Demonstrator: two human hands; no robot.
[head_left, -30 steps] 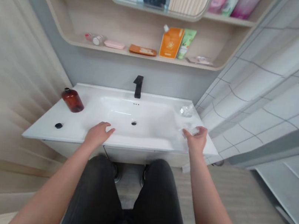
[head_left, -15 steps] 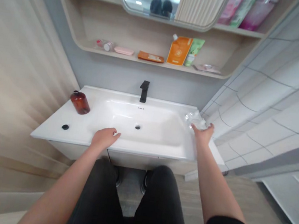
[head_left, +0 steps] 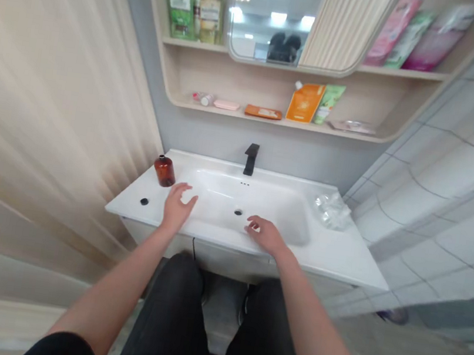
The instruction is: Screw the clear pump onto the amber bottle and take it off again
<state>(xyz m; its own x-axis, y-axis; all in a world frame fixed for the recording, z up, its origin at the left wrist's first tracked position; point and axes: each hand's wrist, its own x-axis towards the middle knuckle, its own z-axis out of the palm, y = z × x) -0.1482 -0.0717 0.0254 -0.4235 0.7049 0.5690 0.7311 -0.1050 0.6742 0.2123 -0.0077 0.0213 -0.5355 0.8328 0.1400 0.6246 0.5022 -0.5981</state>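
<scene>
An amber bottle without a cap stands on the left part of the white washbasin counter. Close to its right side is my left hand, thumb and fingers spread with nothing between them. A small round black cap lies on the counter in front of the bottle. Over the front of the basin hovers my right hand, its fingers loosely curled and apart, with nothing visible in it. Crumpled clear plastic rests on the counter at the right, away from both hands.
A black faucet rises behind the basin. Above it, a wall shelf holds an orange pouch, a green tube and other toiletries, with a mirror in front. A curtain hangs at left; a tiled curtain or wall borders the right.
My right hand has let go of the clear plastic and moved left over the basin. My left hand has moved toward the amber bottle and opened wider. The view has shifted left.
</scene>
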